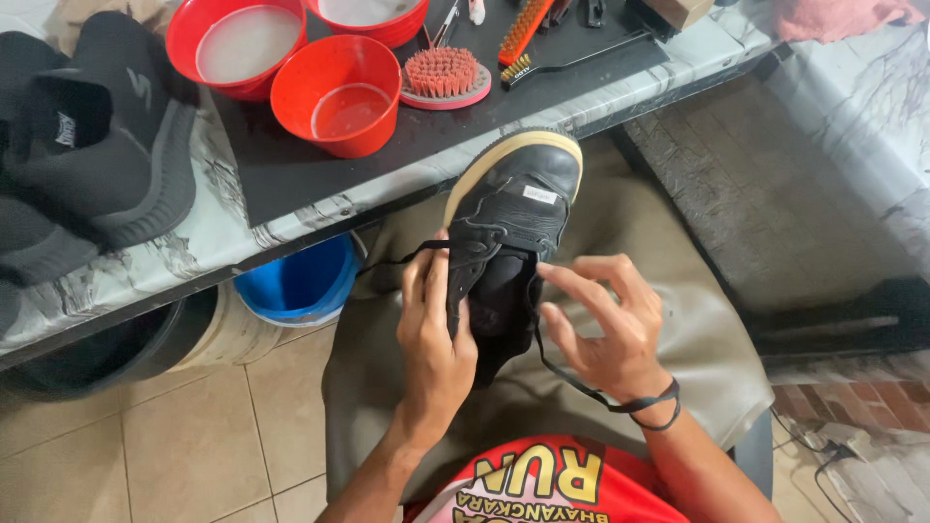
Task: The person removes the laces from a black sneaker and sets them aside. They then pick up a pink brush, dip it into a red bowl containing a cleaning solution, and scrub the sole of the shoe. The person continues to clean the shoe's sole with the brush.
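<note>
The left hand point(436, 334) wraps the left side of a black shoe point(509, 232), its grip pressed on the upper and pinching the black lace point(407, 257) near the eyelets. The shoe rests on the person's lap, long axis running away from the grip, cream-edged toe touching the bench point(291, 208) edge. It looks worn, tongue open, lace loosened. The right hand point(605, 324) hovers just right of the tongue, grip spread, the lace's tail trailing past its wrist.
</note>
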